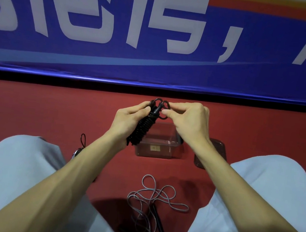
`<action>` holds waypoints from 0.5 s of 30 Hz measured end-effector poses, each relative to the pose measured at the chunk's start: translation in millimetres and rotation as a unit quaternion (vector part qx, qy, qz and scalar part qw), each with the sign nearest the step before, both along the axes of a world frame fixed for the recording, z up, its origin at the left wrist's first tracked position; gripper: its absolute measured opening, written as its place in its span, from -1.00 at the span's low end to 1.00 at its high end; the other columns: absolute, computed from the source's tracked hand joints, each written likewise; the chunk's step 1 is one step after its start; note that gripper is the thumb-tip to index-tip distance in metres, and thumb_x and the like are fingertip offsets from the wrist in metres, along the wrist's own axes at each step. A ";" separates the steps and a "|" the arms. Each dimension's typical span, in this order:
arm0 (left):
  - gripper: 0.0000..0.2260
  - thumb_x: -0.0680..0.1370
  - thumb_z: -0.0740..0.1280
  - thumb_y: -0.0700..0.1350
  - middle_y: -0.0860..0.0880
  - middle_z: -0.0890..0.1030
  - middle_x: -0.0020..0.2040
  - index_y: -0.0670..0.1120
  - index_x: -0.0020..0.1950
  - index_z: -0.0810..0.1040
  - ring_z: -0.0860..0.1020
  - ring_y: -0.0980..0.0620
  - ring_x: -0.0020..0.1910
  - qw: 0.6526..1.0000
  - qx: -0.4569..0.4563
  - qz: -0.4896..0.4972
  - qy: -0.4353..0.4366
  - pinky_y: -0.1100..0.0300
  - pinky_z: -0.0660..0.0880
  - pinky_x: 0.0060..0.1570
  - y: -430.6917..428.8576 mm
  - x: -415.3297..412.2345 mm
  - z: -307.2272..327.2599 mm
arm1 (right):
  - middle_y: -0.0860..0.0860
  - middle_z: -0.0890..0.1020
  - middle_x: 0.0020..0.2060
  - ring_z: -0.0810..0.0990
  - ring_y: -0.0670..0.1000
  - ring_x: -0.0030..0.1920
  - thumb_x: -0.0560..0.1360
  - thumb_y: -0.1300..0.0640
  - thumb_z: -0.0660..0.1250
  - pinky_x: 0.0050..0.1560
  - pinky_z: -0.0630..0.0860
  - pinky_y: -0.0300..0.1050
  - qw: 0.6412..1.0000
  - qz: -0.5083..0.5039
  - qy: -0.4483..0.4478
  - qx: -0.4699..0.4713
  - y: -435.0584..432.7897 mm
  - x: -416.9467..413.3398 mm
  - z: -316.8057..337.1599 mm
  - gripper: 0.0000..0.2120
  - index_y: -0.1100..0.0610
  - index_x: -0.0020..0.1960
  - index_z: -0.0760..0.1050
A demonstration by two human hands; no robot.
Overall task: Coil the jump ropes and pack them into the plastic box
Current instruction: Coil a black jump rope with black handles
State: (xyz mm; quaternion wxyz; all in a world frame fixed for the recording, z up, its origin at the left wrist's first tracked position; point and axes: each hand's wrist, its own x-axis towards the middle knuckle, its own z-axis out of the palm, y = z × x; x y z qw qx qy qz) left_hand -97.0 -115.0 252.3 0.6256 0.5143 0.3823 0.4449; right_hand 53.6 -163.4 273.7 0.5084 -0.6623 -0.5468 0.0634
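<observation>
Banner writing: I saw big white characters and a comma on the blue banner (154, 64) along the wall, cropped at the top; I could not read them with confidence
Box label: a small pale sticker (155, 148) sat on the near wall of the clear plastic box (144, 151), too small for me to read
Left hand: the left hand (128, 119) was curled round the black jump rope (144, 127), gripping the wound bundle along its length, up in the air above the box
Right hand: the right hand (188, 120) was closed to a pinch, thumb and forefinger nipping a small rope loop (166, 106) at the top end of the bundle
Box: it stood uncovered on the red floor (33, 110), beyond the person's knees; I could not tell whether anything lay inside
Lid: what looked like the lid (215, 152) lay just right of the box, partly behind the right forearm
Grey rope: the grey jump rope (150, 196) lay loose and uncoiled on the floor between the knees, its black handles (159, 224) with it, apart from the box
</observation>
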 end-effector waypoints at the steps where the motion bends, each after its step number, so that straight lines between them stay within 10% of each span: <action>1: -0.83 0.57 0.37 -0.13 -0.01 0.71 -0.16 0.07 0.11 0.66 0.63 0.07 -0.30 1.000 0.016 -0.006 0.006 0.12 0.55 -0.27 -0.4 0.1 -1.2 | -0.06 0.72 -0.09 0.66 -0.14 -0.03 0.38 0.08 0.53 0.07 0.53 -0.24 1.000 -0.003 -0.011 -0.018 -0.3 1.0 1.1 -0.81 0.05 -0.01 0.70; 9: -0.76 0.58 0.38 -0.08 0.10 0.61 0.24 0.31 0.04 0.64 0.50 0.18 0.28 0.965 0.217 0.012 0.144 0.06 0.39 0.37 1.3 5.4 -16.3 | 0.04 0.72 -0.12 0.65 0.11 -0.02 0.44 0.00 0.46 0.00 0.56 -0.05 0.980 -0.051 -0.165 -0.101 -0.9 2.6 3.0 -0.86 0.01 -0.06 0.71; 15: -0.75 0.59 0.36 -0.08 0.11 0.56 0.31 0.12 0.25 0.60 0.48 0.21 0.32 0.933 0.296 0.002 0.204 0.13 0.40 0.36 -1.3 5.6 -24.7 | 0.10 0.67 -0.18 0.63 0.19 -0.07 0.52 -0.03 0.36 -0.18 0.32 -0.11 0.949 -0.075 -0.294 -0.085 0.0 3.7 -6.1 -0.78 0.10 -0.06 0.67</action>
